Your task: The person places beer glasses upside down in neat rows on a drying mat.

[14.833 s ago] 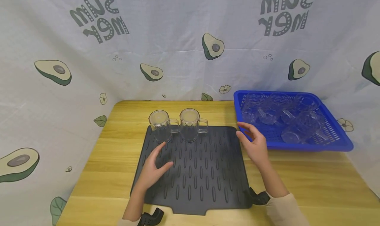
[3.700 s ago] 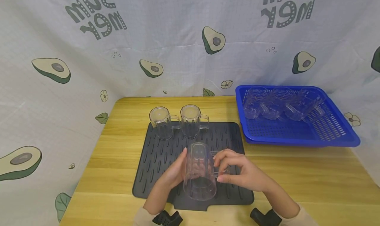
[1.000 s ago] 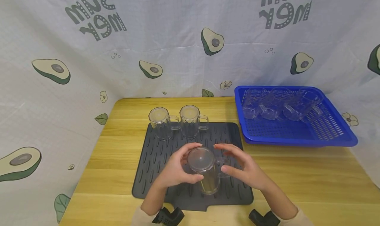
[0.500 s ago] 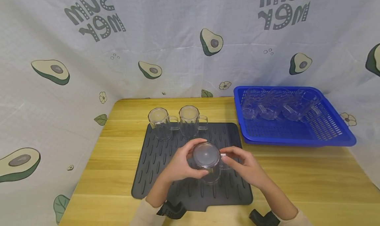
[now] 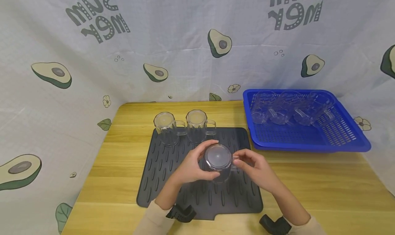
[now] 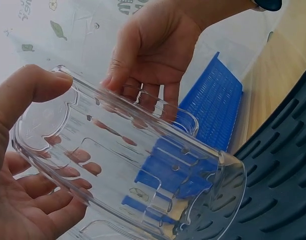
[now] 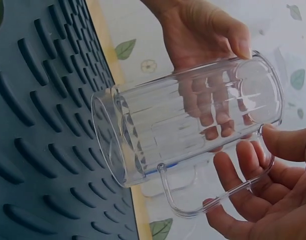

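Observation:
Above the dark ribbed mat [image 5: 228, 204], a clear glass mug [image 5: 219, 158] is held base up, its mouth toward the mat. My left hand [image 5: 192, 166] grips its body near the base, with the thumb [image 6: 40, 85] on one side and fingers on the other. At the handle [image 7: 213, 202], my right hand [image 5: 257, 168] pinches, thumb and fingers around its base end. A gap shows between the mug's rim and the mat in the right wrist view. Two more mugs stand upside down at the mat's far left, a left mug [image 5: 166, 128] and a right mug [image 5: 197, 125].
To the right at the back is a blue plastic basket [image 5: 308, 147] holding several clear mugs [image 5: 279, 115] along its far side. The wooden table [image 5: 105, 173] meets a patterned cloth [image 5: 185, 39] behind and at the left.
Since the oldest frame, the basket's near mug has left it, and a mug is in my hands. Over the last second it moved rightward and away, and my right fingers closed on its handle.

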`<state>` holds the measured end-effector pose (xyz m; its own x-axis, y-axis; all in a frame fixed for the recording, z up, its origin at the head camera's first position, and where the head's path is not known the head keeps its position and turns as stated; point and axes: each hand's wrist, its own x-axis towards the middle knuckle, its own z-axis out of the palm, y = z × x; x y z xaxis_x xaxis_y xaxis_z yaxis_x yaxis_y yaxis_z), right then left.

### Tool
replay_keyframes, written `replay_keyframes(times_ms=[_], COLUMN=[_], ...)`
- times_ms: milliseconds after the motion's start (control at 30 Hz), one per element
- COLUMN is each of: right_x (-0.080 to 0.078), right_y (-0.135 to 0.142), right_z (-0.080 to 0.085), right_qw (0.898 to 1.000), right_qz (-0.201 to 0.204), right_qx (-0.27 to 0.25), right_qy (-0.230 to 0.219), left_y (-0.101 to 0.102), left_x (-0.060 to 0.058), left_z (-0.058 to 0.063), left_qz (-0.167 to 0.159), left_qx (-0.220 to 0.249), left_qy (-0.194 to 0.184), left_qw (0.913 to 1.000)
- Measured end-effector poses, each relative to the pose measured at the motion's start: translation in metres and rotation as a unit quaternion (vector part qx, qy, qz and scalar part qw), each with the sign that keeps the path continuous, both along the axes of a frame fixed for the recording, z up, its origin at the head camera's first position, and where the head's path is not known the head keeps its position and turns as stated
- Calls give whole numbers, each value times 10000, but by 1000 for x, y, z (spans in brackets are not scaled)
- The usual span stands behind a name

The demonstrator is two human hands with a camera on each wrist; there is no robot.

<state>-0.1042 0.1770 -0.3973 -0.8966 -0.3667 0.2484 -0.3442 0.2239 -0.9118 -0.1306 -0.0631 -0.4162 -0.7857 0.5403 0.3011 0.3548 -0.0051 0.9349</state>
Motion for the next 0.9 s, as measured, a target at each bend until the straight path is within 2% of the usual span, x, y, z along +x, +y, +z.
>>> replay_keyframes(times_ms=[200,433,767,900], right_x=[-5,-12,-20,-26], right_y=[0,2,4,5], right_z=[-3,-6,-8,-10], right_qw=[9998,9989,9975,9965], right_qz=[-75,-238,-552,-734], right_qx=[-178,-390,-431,-401], right_qy=[-3,96,80,-19], left_y=[1,2,6,10], left_x=[-5,-10,-18,-23], left_z=[-2,-5,-5,-8], left_qz=[42,123,495,641], left_qx=[18,218,117,248], left_qy=[-143,-89,-353,-420], left_qw=[9999,9996,9981,9968])
